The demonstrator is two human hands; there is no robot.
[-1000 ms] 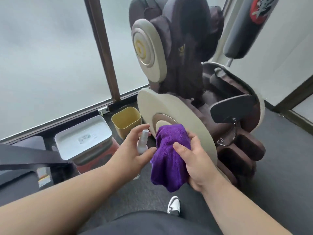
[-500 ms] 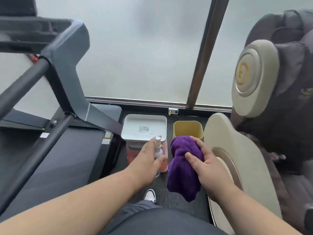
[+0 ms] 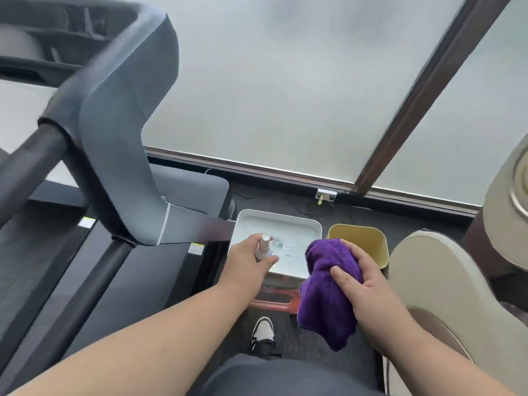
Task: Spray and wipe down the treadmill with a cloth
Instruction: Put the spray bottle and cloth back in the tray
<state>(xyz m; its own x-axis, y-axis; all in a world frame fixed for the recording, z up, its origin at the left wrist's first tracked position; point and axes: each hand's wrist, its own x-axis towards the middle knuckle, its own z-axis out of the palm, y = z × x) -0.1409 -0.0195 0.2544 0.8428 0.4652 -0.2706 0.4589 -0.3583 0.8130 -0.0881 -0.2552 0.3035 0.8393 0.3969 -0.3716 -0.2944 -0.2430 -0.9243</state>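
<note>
Setting: frosted window panes (image 3: 300,81) with a dark brown frame fill the background, above a dark carpeted floor (image 3: 297,335).
Treadmill: the treadmill (image 3: 120,132) stands to the left; a grey moulded upright, a round matte black handrail and a flat dark deck. Nothing touches it yet.
Left hand: the left hand (image 3: 245,265) is curled round a small spray bottle (image 3: 264,248), thumb across its front, nozzle up. The bottle is pale, smooth, slim and cylindrical.
Right hand: the right hand (image 3: 361,284) grips a bunched purple cloth (image 3: 328,292), thumb pressed into it; the loose end hangs below the palm. Plush, nappy, probably microfibre.
Nearby: a white rounded-corner bin lid (image 3: 285,227) sits just under both hands, a mustard-yellow plastic bin (image 3: 363,238) beside it, and a cream, hard-shelled chair arm (image 3: 440,284) to the right. A black-and-white shoe (image 3: 263,332) shows below.
Stage: my judgement is that spraying has not begun; both tools are held ready, well apart from the treadmill.
Risks: the nozzle's direction is unclear, so a squeeze now could mist the lid or the cloth hand instead. Liquid aimed at the console could seep into its gaps. The dangling cloth end could drag on the floor and pick up grit.
</note>
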